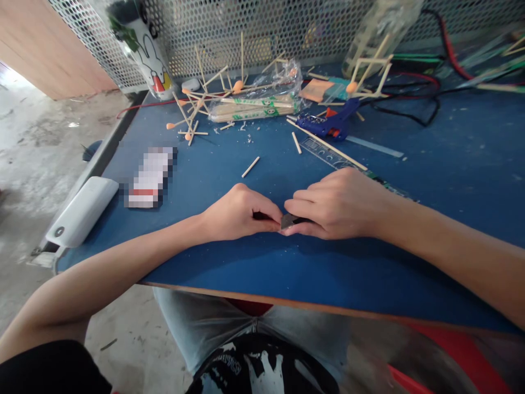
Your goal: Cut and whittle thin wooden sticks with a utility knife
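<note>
My left hand is closed in a pinch above the blue table, near its front edge. What its fingertips grip, if anything, is hidden. My right hand meets it from the right, with thumb and fingers closed on a dark, flat metal blade. The blade's end is at the left fingertips. Just beyond the hands lie a short wooden stick and another stick piece. A longer stick rests beside a clear ruler, which runs partly behind my right hand.
Behind are a blue glue gun, wrapped chopsticks, and stick frames with orange balls. A blurred-out phone and a white oblong device lie left. A tumbler stands by the perforated metal panel. Cables trail at right.
</note>
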The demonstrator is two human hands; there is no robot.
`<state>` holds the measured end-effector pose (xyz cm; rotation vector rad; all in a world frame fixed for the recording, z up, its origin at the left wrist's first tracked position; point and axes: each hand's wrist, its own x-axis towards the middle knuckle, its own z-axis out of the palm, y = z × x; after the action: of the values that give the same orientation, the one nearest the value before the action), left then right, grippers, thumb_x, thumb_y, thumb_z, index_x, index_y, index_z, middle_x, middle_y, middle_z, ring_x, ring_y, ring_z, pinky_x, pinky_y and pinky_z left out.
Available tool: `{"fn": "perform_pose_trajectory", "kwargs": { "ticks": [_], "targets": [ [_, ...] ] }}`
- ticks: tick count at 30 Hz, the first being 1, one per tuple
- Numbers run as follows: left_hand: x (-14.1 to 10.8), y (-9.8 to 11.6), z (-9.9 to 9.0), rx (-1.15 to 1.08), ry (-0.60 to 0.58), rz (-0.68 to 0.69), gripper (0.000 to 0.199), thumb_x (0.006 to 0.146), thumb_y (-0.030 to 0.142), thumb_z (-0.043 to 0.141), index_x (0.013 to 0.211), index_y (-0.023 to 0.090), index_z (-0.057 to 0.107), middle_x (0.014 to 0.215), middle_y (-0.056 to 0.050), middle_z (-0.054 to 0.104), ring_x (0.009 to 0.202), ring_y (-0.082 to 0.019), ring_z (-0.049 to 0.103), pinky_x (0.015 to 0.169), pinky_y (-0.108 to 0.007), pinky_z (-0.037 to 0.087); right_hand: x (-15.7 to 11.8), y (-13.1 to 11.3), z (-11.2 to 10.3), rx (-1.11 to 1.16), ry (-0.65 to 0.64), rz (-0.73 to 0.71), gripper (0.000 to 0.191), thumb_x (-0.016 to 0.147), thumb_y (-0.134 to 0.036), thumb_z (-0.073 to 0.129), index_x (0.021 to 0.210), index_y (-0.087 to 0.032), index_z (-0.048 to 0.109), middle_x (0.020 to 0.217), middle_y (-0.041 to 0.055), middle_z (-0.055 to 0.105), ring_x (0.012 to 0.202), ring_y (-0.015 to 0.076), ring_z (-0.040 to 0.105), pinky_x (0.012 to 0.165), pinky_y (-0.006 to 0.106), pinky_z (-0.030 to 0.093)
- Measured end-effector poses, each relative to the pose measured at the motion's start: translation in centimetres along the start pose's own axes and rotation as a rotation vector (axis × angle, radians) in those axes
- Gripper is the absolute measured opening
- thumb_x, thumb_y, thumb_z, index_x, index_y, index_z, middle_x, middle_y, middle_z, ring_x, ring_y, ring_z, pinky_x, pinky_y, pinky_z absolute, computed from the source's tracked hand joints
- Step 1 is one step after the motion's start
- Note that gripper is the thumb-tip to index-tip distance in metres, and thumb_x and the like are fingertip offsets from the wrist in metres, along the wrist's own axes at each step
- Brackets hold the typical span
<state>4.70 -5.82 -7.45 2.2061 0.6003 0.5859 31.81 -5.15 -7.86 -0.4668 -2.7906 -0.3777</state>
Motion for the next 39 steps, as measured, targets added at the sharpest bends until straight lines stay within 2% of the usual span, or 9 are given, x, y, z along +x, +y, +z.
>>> {"fn": "perform_pose_trajectory", "kwargs": {
  "ticks": [6,14,20,24,34,39],
  "targets": [
    [-0.2,-0.1,0.0,0.001,0.012,0.025,0.012,0.100,0.013,0.084,0.091,0.020,0.089,0.090,-0.001,0.089,0.073,-0.011,0.079,0.067,-0.019,0.055,-0.3,0.2,0.4,0.067,-0.090,0.011,0.067,0.124,-0.065,0.028,0.090,-0.022,0.065,0.071,-0.0001,0.069,0.056,0.0160,0.054,0.057,0.033,0.020],
    [0.1,0.0,0.1,-0.017,0.001,0.059,0.012,0.102,0.012,0.083,0.094,0.019,0.089,0.093,-0.002,0.090,0.074,-0.011,0.080,0.069,-0.019,0.057,-0.3,0.9,-0.1,-0.049,0.034,-0.095,0.060,0.124,-0.061,0.036,0.087,-0.023,0.063,0.068,-0.0030,0.062,0.055,0.0151,0.051,0.057,0.033,0.024],
    [0.5,-0.3,-0.1,-0.025,-0.031,0.040,0.011,0.103,0.015,0.084,0.094,0.019,0.089,0.090,-0.001,0.089,0.077,-0.011,0.081,0.070,-0.018,0.055,-0.3,1.6,-0.3,-0.106,-0.011,-0.111,0.067,0.121,-0.070,0.033,0.084,-0.022,0.062,0.067,-0.0020,0.056,0.058,0.0157,0.047,0.059,0.033,0.025],
    [0.3,-0.3,-0.1,-0.014,-0.041,0.066,0.011,0.107,0.020,0.081,0.099,0.019,0.090,0.094,-0.004,0.090,0.078,-0.012,0.080,0.072,-0.020,0.057,-0.3,1.6,0.1,-0.077,0.007,-0.120,0.067,0.123,-0.066,0.029,0.085,-0.022,0.062,0.069,-0.0018,0.057,0.057,0.0151,0.046,0.058,0.033,0.025],
    [0.1,-0.3,0.1,0.056,0.018,0.078,0.014,0.106,0.028,0.085,0.095,0.019,0.086,0.083,0.000,0.084,0.069,-0.010,0.072,0.068,-0.019,0.053,-0.4,1.3,0.3,-0.082,0.080,-0.035,0.064,0.125,-0.060,0.032,0.086,-0.022,0.065,0.068,-0.0020,0.062,0.056,0.0156,0.051,0.057,0.034,0.023],
    [-0.1,0.0,0.7,0.109,0.117,0.117,0.028,0.097,0.029,0.095,0.078,0.018,0.078,0.069,0.005,0.075,0.058,-0.005,0.060,0.058,-0.018,0.042,-0.3,0.7,0.0,-0.043,0.001,0.066,0.068,0.123,-0.065,0.027,0.091,-0.023,0.069,0.069,0.0004,0.066,0.058,0.0172,0.053,0.059,0.035,0.021]
  ]
}}
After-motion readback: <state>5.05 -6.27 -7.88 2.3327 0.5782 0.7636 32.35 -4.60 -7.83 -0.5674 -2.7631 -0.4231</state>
